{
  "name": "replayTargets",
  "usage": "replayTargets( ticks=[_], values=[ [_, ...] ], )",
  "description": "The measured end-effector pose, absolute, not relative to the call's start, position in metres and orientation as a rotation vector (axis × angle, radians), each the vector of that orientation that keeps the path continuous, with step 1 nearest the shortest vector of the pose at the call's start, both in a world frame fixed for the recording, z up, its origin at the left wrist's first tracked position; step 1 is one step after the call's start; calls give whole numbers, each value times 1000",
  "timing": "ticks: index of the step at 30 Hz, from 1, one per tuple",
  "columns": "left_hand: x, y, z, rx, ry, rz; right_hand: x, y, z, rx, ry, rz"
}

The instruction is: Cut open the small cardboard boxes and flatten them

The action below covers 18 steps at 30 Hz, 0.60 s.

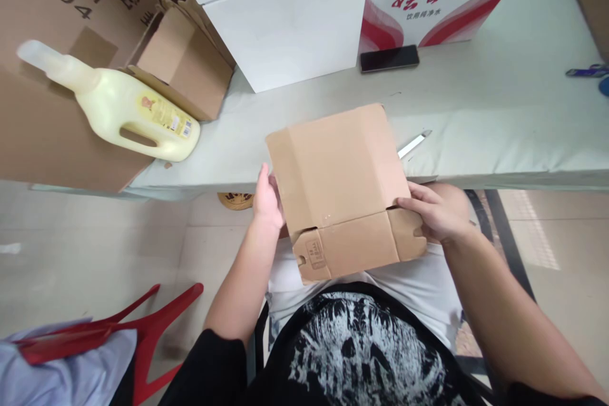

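Currently, the left grip (pixel 269 202) at nine o'clock and the right grip (pixel 436 210) at three grasp the cardboard (pixel 340 168) above the counter's (pixel 495 114) six-o'clock edge. A sideways swing could knock the slim cutter (pixel 413 144) at two o'clock.

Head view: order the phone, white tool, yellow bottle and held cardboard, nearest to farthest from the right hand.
1. Held cardboard: touching the right hand.
2. White tool: on the table, ahead.
3. Phone: farther back.
4. Yellow bottle: far left.

The carton (pixel 339 171) is matt cardboard, the bottle (pixel 124 109) seemingly smooth plastic.
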<state>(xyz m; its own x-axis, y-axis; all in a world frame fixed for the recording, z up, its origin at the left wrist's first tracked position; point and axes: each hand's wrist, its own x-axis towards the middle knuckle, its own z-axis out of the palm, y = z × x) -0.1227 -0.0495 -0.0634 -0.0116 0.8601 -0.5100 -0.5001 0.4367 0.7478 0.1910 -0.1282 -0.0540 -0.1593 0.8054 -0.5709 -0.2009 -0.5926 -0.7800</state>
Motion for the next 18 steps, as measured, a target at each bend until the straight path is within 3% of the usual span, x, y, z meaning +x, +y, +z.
replayTargets(
  ticks=[5, 11, 18],
  values=[
    [-117, -56, -56, 426, 1241, 1060, 193, -129, -55, -1395, -620, 1752],
    [-97, -39, -66, 213, 1222, 1365, 189, -148, -66, -1098, -634, 1728],
    [-30, -38, -61, 332, 1003, 1234, 177, -182, -91, -1359, -553, 1655]
  ],
)
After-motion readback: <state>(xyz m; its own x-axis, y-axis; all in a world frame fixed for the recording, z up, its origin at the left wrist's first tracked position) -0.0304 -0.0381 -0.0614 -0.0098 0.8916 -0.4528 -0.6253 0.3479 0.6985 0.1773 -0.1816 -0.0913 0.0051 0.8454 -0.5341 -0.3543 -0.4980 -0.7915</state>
